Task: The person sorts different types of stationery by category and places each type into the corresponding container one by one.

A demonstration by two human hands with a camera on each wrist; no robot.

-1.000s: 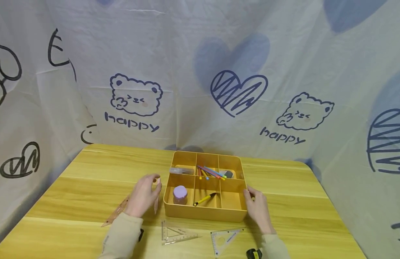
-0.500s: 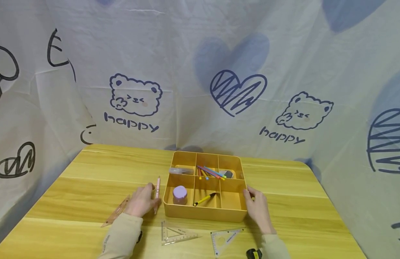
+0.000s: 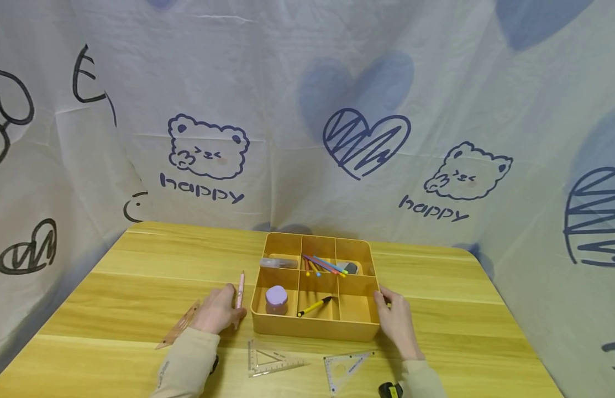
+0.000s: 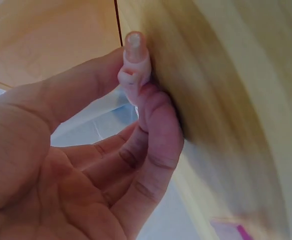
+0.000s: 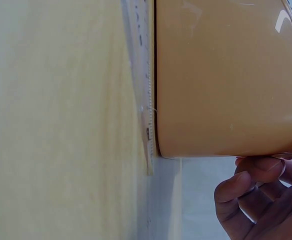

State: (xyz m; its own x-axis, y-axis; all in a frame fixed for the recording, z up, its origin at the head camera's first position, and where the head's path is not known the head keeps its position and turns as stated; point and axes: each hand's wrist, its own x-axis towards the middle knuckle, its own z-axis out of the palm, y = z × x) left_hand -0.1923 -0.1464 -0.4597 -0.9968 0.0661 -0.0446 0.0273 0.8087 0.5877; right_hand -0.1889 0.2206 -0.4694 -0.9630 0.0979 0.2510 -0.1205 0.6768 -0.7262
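- Pinched between thumb and fingers of the left hand (image 3: 219,310): a slim pink pen (image 3: 240,293), just left of the organizer box (image 3: 314,328) and apart from its wall; hard to tell whether touching the tabletop (image 3: 451,342).
- With the right hand (image 3: 394,318): gripping the right wall of the organizer box near its front corner, fingers bent against the outside.
- In the front-left compartment of the organizer box: a jar with a lilac lid (image 3: 276,297), upright.
- In the front-middle compartment: a yellow-and-black pen (image 3: 314,306), lying aslant.
- Across the back-middle and back-right compartments: a loose fan of coloured pens (image 3: 324,264); beside them, at back right, a dark rounded item (image 3: 352,268), too small to identify.
- At the back-left compartment: a clear plastic tube (image 3: 279,263), lying crosswise.
- Left of the organizer box, past the left hand: a pinkish set square (image 3: 180,324), flat.
- In front of the organizer box: a clear set square (image 3: 255,359) toward the left, a white-edged set square (image 3: 352,365) toward the right.
- Behind the organizer box: a white curtain (image 3: 292,182) printed with bears, hearts and "happy".
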